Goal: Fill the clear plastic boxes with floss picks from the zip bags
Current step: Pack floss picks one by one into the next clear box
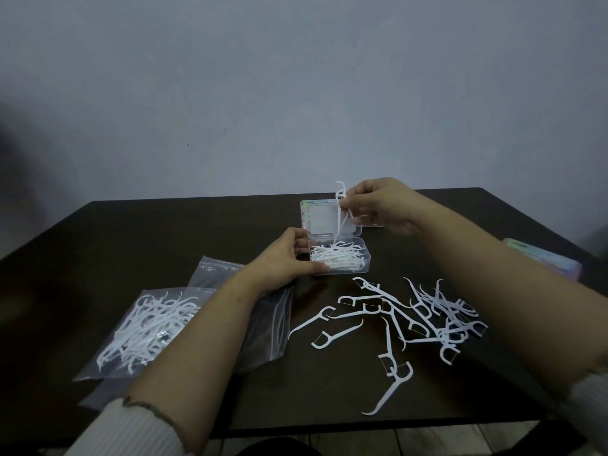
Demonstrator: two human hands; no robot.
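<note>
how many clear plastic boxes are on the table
3. An open box, partly filled, steadied by the left hand; another box behind it, mostly hidden by the right hand; a closed box at the far right edge.

Dark table (164,225) against a plain grey wall (263,93).

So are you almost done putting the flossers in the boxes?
Not yet. The open box already holds a pile, steadied by the left hand. The right hand pinches picks above it. Left: loose picks on the table, a full zip bag, and another box.
</note>
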